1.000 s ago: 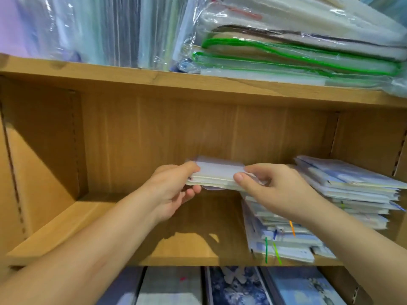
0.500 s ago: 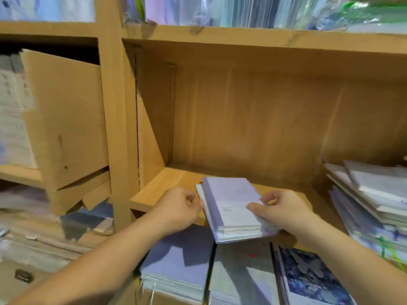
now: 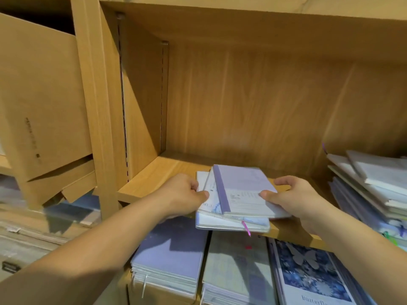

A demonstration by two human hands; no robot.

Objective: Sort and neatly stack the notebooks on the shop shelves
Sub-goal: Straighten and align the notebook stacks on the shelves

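Two hands grip one small pile of notebooks at the front edge of the wooden shelf. Pile sits partly on the shelf board, its near end overhanging the front lip.

Left hand: fingers curled, closed on the pile's left edge; thumb on top of the lower white covers, other fingertips hidden under or behind the pile.

Right hand: thumb pressed flat on the top notebook's near right corner, index finger extended along its right edge, remaining fingers folded below. Clamped on the pile from the right side.

Top notebook: lilac cover with darker purple spine, white label band across the near half. It lies skewed on the white ones beneath, not squared up. Pink ribbon hangs from the pile's near edge.

Second, untidy stack at the far right of the same shelf, well apart from the held pile; covers fanned at different angles.

Lower level, just below the shelf lip: three rows of notebooks, lilac, pale grey-green, dark blue butterfly cover.

Cardboard box in the bay to the left, tilted.
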